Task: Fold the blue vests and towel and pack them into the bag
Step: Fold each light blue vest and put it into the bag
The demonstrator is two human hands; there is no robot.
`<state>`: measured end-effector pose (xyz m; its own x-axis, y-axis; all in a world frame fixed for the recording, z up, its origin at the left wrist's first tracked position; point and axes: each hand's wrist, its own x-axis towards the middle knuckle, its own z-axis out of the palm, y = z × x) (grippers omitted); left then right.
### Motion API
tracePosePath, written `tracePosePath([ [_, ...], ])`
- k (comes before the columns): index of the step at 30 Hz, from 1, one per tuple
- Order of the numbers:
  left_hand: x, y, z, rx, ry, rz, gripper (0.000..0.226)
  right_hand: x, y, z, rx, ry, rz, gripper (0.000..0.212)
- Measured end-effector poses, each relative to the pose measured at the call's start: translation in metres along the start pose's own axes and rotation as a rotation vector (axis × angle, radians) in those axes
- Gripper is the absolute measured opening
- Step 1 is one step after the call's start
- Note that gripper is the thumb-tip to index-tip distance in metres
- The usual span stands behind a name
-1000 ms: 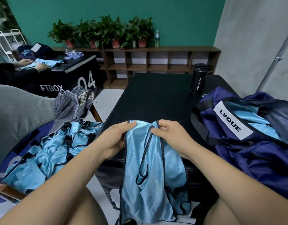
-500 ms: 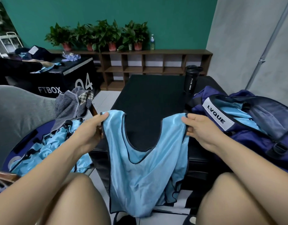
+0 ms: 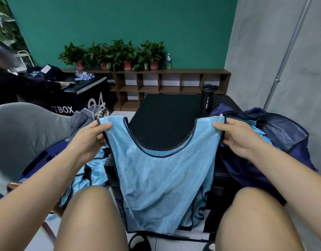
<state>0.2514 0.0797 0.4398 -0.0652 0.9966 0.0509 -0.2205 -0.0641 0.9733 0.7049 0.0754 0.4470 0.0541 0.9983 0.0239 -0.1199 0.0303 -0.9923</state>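
Pinching the left shoulder strap of the light-blue mesh vest with dark trim (image 3: 161, 178) in the left hand (image 3: 89, 137), thumb on top, fingers curled beneath. Gripping the other strap the same way in the right hand (image 3: 236, 137). Holding the vest up and stretched flat over the near edge of the flat black table (image 3: 165, 113), with the hem hanging down in front of that edge between the bare knees. Showing the table top through the scooped neckline.

Lifted higher than half a second ago and pulled wider and tauter, with the hands further apart. A second ago, bunched in both hands held close together at the table's near edge.

Left of the table, lying crumpled: a heap of more light-blue vests (image 3: 78, 183). Just beyond the heap, draped: a grey striped towel (image 3: 83, 118). On the table's right side, sitting open with light-blue cloth inside: a navy fabric bag (image 3: 290, 134). Hidden now behind the right hand and the vest: the white label seen earlier on that bag. Near the table's far right corner, standing upright: a black sport bottle (image 3: 207, 100).
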Motion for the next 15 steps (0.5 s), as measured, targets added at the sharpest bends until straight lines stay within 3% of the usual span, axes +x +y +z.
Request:
tracePosePath([
  [5, 0.001, 0.008, -0.003, 0.034, 0.081, 0.048, 0.023, -0.005, -0.011, -0.004, -0.032, 0.058, -0.027, 0.032],
  [15, 0.005, 0.017, -0.004, 0.025, 0.138, 0.125, 0.028, -0.004, -0.017, -0.004, -0.179, 0.253, -0.169, 0.024],
])
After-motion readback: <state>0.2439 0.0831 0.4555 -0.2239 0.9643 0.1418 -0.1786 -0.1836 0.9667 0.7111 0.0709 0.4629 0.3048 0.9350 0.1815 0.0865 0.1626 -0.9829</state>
